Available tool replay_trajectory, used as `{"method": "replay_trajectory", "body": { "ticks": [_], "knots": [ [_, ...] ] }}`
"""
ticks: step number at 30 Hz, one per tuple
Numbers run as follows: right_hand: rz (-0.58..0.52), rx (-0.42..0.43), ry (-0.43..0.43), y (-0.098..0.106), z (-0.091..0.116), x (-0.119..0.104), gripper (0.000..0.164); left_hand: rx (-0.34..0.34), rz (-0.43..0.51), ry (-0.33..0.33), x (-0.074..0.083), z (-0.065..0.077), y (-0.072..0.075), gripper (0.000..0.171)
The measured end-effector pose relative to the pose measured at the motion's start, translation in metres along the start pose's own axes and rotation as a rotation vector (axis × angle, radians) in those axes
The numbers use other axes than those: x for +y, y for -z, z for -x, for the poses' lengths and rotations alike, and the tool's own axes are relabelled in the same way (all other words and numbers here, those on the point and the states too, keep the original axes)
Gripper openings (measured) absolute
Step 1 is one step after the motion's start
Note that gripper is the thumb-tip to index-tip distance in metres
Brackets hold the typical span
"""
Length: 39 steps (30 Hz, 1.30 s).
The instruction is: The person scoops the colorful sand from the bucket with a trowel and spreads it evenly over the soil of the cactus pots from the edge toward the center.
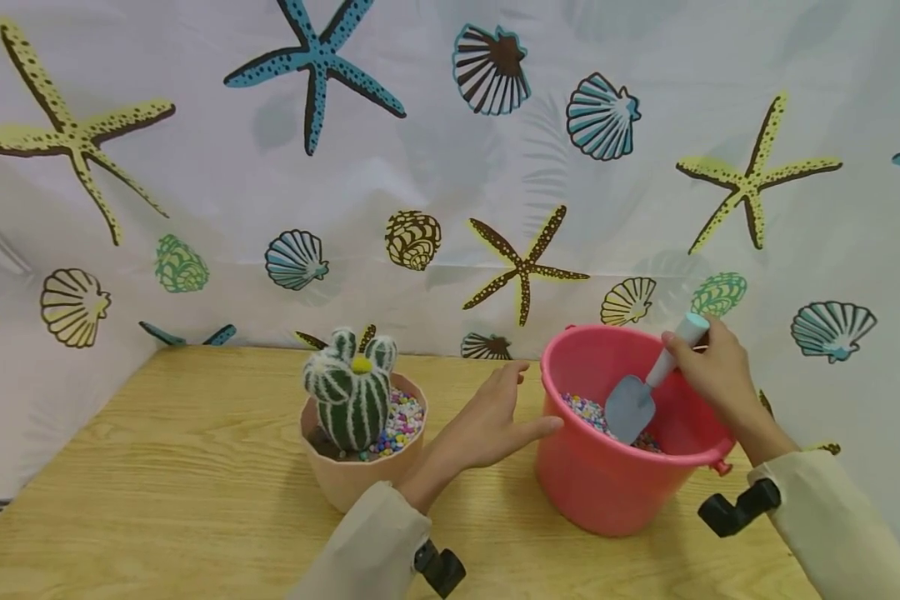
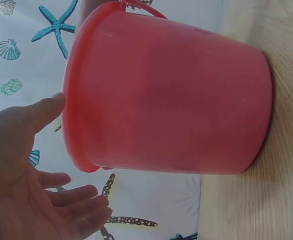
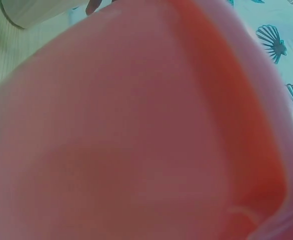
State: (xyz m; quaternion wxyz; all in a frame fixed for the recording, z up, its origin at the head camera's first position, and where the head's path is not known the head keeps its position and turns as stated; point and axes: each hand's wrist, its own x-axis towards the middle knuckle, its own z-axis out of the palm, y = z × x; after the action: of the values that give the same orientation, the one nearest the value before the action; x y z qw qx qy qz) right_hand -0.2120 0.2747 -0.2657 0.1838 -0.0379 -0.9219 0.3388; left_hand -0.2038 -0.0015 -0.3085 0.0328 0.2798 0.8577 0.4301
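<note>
My right hand [image 1: 716,367] grips the pale handle of a small grey trowel [image 1: 630,408], its blade down inside a pink bucket [image 1: 607,492]. Colourful beads [image 1: 587,410] lie in the bottom of the bucket around the blade. Beside the bucket's left rim is my left hand [image 1: 487,421], fingers extended and thumb tip right at the rim; in the left wrist view this hand [image 2: 31,175] holds nothing. Left of that arm stands a peach pot [image 1: 360,479] with a knitted-looking cactus [image 1: 354,408] and beads on its right side. The bucket's wall fills most of the right wrist view.
Everything stands on a wooden table [image 1: 157,483]. Behind it hangs a white cloth [image 1: 390,175] printed with starfish and shells. The bucket's red handle [image 2: 146,7] shows at the top of the left wrist view.
</note>
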Motion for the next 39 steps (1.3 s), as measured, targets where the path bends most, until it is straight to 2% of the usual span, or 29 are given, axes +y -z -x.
{"method": "replay_trajectory", "body": {
  "ticks": [9, 19, 25, 28, 34, 39],
  "knots": [
    [0.028, 0.020, -0.021, 0.005, -0.002, 0.000, 0.047, 0.002, -0.034, -0.023, -0.002, -0.012, -0.005, 0.084],
    [0.035, 0.060, -0.014, 0.005, -0.004, 0.003, 0.041, -0.087, -0.029, -0.016, -0.002, -0.023, -0.008, 0.102],
    [0.029, 0.035, 0.013, 0.000, -0.005, 0.002, 0.039, -0.090, 0.017, -0.123, 0.000, -0.026, -0.013, 0.103],
    [0.017, 0.013, 0.010, -0.004, -0.006, -0.001, 0.042, -0.074, 0.004, -0.127, 0.004, -0.026, -0.014, 0.105],
    [-0.055, 0.005, -0.008, -0.010, -0.009, -0.007, 0.041, -0.064, 0.024, -0.118, 0.008, -0.027, -0.013, 0.107],
    [-0.249, -0.030, -0.007, -0.015, -0.011, -0.010, 0.042, -0.063, 0.040, -0.136, 0.006, -0.030, -0.014, 0.108]
  ]
}}
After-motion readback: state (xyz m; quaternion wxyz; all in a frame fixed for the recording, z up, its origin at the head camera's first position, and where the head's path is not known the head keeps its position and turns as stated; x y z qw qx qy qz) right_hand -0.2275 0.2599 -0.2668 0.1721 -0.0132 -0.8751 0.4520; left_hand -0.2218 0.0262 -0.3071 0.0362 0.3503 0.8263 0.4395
